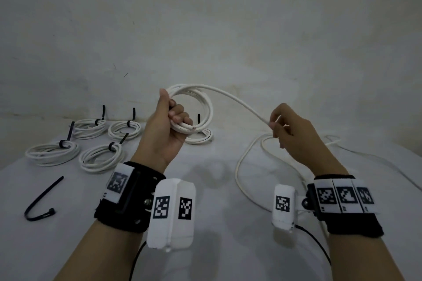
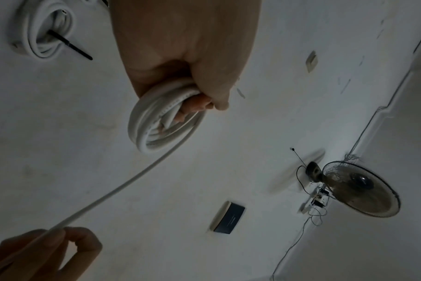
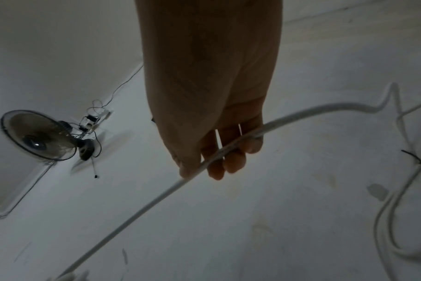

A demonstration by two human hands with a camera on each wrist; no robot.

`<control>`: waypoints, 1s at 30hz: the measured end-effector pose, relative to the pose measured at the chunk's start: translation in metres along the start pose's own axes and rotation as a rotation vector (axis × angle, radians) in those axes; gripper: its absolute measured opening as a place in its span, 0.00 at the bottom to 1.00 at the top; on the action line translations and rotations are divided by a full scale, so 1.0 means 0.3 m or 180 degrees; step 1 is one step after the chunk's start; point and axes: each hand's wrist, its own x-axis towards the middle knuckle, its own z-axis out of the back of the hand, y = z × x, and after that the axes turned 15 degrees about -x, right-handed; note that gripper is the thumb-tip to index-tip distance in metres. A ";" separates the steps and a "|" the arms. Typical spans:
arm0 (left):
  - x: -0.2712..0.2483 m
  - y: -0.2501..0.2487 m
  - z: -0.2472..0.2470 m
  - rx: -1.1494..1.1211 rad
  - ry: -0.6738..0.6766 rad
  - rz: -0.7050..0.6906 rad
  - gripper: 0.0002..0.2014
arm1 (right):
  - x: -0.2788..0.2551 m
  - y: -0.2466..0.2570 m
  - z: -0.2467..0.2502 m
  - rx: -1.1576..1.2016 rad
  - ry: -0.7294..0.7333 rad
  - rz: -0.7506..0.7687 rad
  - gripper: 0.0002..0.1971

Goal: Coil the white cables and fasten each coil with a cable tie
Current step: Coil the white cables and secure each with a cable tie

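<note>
Four tied coils (image 1: 52,152) are laid at the counter's (image 1: 217,189) left, a loose cable tie (image 1: 38,203) nearer. Several white loops (image 1: 194,107) are gripped above the counter in the left hand (image 1: 166,128). One cable strand (image 1: 239,104) is pinched by the right hand (image 1: 294,134), with slack (image 1: 242,166) trailed across the counter.

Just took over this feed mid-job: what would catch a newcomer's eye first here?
First, the left hand raised mid-frame, gripping a half-wound white coil, whose free strand runs right to the right hand, which pinches it. Next, the tied coils with black cable ties, clustered at the table's far left. A loose cable tie lies near left, and unwound cable trails below the right hand.
</note>
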 end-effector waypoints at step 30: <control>-0.109 0.145 -0.037 0.2314 0.1026 0.0555 0.26 | -0.018 0.268 0.066 0.0320 -0.0774 0.0899 0.04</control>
